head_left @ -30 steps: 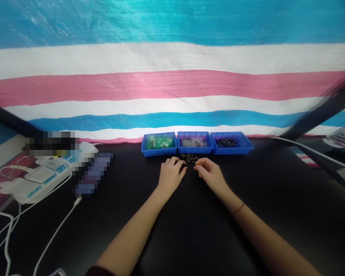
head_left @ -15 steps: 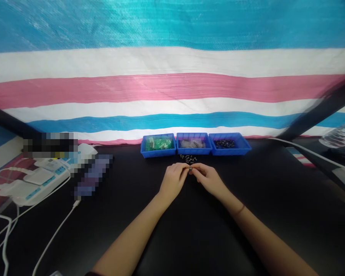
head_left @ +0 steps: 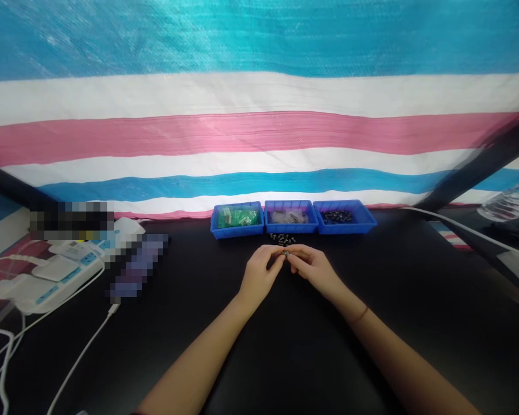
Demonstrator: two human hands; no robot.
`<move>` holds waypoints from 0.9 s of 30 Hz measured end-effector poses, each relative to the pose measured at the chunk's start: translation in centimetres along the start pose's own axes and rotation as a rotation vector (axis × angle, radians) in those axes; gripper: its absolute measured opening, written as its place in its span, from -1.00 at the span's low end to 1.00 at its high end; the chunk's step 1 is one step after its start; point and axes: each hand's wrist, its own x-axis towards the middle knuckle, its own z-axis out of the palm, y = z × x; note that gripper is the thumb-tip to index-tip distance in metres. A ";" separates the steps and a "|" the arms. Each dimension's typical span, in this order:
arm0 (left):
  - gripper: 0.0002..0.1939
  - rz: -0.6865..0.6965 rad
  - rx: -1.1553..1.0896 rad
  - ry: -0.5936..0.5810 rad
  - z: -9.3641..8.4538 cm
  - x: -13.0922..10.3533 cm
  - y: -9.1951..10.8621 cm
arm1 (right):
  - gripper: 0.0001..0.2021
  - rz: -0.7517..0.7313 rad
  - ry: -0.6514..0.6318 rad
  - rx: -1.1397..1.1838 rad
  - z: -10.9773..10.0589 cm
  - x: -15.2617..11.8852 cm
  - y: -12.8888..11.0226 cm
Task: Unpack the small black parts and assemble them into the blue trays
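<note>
My left hand (head_left: 259, 274) and my right hand (head_left: 313, 268) meet fingertip to fingertip over the black table (head_left: 285, 346), pinching a tiny dark part (head_left: 285, 252) between them. Just beyond the fingers lies a little heap of small dark parts (head_left: 282, 237). Behind it stand three blue trays in a row: the left tray (head_left: 237, 219) holds green pieces, the middle tray (head_left: 290, 217) holds pale pieces, the right tray (head_left: 344, 217) holds small black pieces.
A white power strip (head_left: 47, 276) with plugs and white cables (head_left: 78, 360) lies at the left. A blurred-out object (head_left: 136, 268) sits beside it. A striped tarpaulin (head_left: 259, 115) hangs behind the trays. A black bar (head_left: 480, 167) slants at right.
Both hands drew back from the heap of parts toward me and came together, now pinching a small part between their fingertips.
</note>
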 end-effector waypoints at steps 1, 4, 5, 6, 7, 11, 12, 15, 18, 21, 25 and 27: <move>-0.85 -0.007 -0.004 0.004 0.0 0.0 0.0 | -0.72 -0.001 0.008 0.012 0.1 0.0 0.0; -0.88 -0.026 -0.009 0.001 0.0 0.1 0.1 | -0.73 -0.009 0.035 0.036 0.2 0.1 0.1; -0.89 -0.031 -0.007 -0.007 -0.1 0.1 0.2 | -0.73 -0.016 0.043 0.046 0.3 0.1 0.2; -0.89 -0.036 -0.006 -0.014 -0.1 0.1 0.2 | -0.74 -0.024 0.046 0.055 0.3 0.1 0.2; -0.89 -0.041 -0.005 -0.019 -0.1 0.1 0.2 | -0.74 -0.031 0.046 0.062 0.3 0.1 0.3; -0.88 -0.054 -0.005 -0.020 -0.1 0.1 0.0 | -0.75 -0.070 0.043 0.062 0.4 0.1 0.5; -0.88 -0.051 -0.007 -0.021 -0.1 0.1 -0.1 | -0.76 -0.076 0.043 0.059 0.4 0.1 0.5; -0.89 -0.030 -0.016 -0.024 0.0 0.1 -0.1 | -0.75 -0.068 0.047 0.065 0.5 0.1 0.5; -0.88 -0.005 -0.026 -0.008 0.0 0.1 -0.1 | -0.75 -0.065 0.050 0.079 0.6 0.2 0.4; -0.88 0.006 -0.034 0.002 0.0 0.1 -0.1 | -0.76 -0.038 0.052 0.045 0.4 0.2 0.3; -0.85 -0.015 -0.047 0.009 0.1 0.0 -0.4 | -0.72 0.005 0.041 0.022 0.1 0.0 0.0; -0.70 -0.043 -0.059 0.029 0.1 -0.1 -0.6 | -0.70 0.005 0.032 0.030 0.2 -0.1 -0.3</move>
